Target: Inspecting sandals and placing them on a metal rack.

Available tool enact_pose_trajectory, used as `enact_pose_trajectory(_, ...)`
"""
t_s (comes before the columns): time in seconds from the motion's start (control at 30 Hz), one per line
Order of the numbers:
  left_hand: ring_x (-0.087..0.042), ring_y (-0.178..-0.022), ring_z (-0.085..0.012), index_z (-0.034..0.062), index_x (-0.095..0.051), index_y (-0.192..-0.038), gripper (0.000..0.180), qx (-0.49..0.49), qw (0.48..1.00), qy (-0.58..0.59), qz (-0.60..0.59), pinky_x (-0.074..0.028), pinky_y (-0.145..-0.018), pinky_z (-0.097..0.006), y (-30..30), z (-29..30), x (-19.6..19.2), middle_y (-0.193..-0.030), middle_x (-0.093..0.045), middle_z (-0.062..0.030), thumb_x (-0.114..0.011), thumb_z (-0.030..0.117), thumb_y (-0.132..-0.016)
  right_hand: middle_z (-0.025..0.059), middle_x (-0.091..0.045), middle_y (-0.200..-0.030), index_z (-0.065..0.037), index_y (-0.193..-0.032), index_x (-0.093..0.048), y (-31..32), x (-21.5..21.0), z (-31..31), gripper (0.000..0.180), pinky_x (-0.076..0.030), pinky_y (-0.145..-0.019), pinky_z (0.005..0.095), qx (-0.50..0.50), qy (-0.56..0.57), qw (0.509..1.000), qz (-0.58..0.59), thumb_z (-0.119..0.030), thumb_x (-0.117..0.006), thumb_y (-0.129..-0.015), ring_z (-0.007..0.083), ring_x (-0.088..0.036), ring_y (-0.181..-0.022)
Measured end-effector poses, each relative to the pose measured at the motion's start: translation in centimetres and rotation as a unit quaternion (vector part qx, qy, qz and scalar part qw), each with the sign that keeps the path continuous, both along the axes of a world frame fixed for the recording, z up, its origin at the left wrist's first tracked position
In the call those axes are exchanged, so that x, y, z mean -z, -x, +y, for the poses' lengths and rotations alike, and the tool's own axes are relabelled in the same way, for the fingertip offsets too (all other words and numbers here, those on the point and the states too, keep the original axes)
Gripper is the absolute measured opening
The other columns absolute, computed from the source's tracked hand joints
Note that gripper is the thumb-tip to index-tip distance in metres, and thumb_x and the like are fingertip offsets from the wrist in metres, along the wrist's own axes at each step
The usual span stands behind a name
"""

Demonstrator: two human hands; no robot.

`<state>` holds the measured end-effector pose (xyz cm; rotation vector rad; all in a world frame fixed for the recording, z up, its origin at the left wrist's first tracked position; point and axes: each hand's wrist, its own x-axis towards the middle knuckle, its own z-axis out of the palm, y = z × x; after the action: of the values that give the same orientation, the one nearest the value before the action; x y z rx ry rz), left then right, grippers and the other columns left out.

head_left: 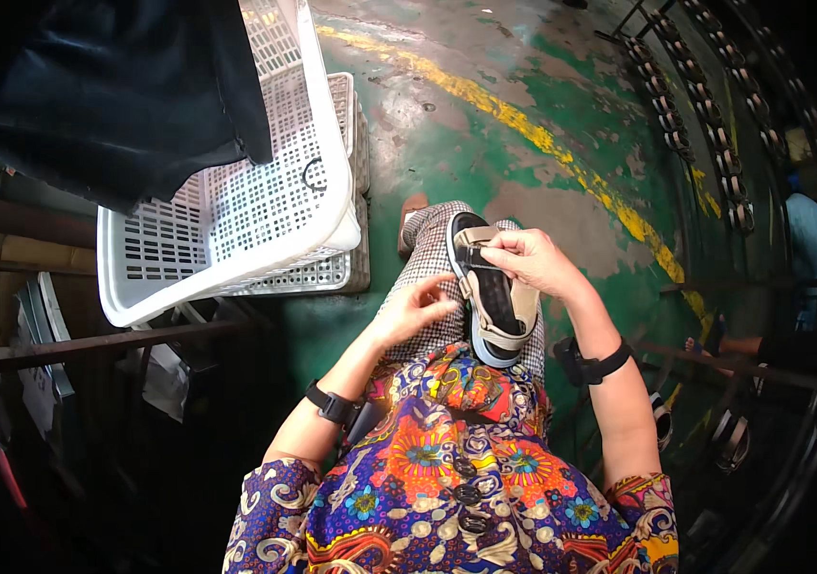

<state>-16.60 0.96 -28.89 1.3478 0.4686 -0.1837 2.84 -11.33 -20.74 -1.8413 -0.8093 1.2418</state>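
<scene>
A sandal with a black footbed, beige straps and a pale blue sole rests on my lap, toe pointing away from me. My right hand pinches the beige front strap near the sandal's toe. My left hand hovers just left of the sandal, fingers curled toward its middle strap, with nothing gripped that I can see. Both wrists wear black bands. My lap is covered by checked trousers under a bright patterned shirt.
A white perforated plastic crate sits tilted on another crate at the left, with dark fabric draped over it. Green painted floor with a yellow line lies ahead. A conveyor chain curves along the right, where another person stands.
</scene>
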Motion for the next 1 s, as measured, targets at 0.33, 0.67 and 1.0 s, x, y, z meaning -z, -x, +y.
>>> enact_pose_trajectory(0.33,-0.052,-0.063,-0.0078,0.0036,-0.054,-0.106,0.042,-0.039,0.990,-0.119,-0.072,-0.046,-0.060,-0.023,-2.8,-2.1,1.7,-0.074,-0.058,-0.0002,-0.075,0.024,-0.075,0.0020,-0.063,-0.070,-0.002,-0.080,-0.067,0.0,1.1,-0.2,0.021,-0.046,-0.062,0.0258,-0.061,0.030,0.994,-0.085,-0.023,-0.066,-0.081,0.0073,-0.056,-0.067)
enact_pose_trajectory(0.67,-0.058,-0.062,-0.0111,0.0041,-0.057,-0.103,0.038,-0.050,0.965,-0.234,-0.110,-0.048,-0.058,-0.026,-2.6,-1.9,0.9,-0.070,-0.060,-0.0027,-0.073,0.026,-0.076,0.0139,-0.063,-0.068,-0.006,-0.075,-0.067,0.2,-0.4,1.1,0.025,-0.048,-0.063,0.0367,-0.096,0.131,0.956,-0.246,-0.029,-0.066,-0.066,0.0269,-0.062,-0.067)
enact_pose_trajectory(1.0,-0.062,-0.067,-0.0155,0.0037,-0.056,-0.105,0.035,0.010,0.948,-0.294,-0.120,-0.050,-0.062,-0.030,-2.9,-1.1,-0.4,-0.076,-0.064,-0.0063,-0.070,0.021,-0.078,0.0128,-0.063,-0.070,-0.008,-0.075,-0.068,-0.1,-0.2,3.1,0.024,-0.048,-0.063,0.0387,-0.221,0.163,0.913,-0.302,-0.029,-0.064,-0.064,0.0288,-0.062,-0.070)
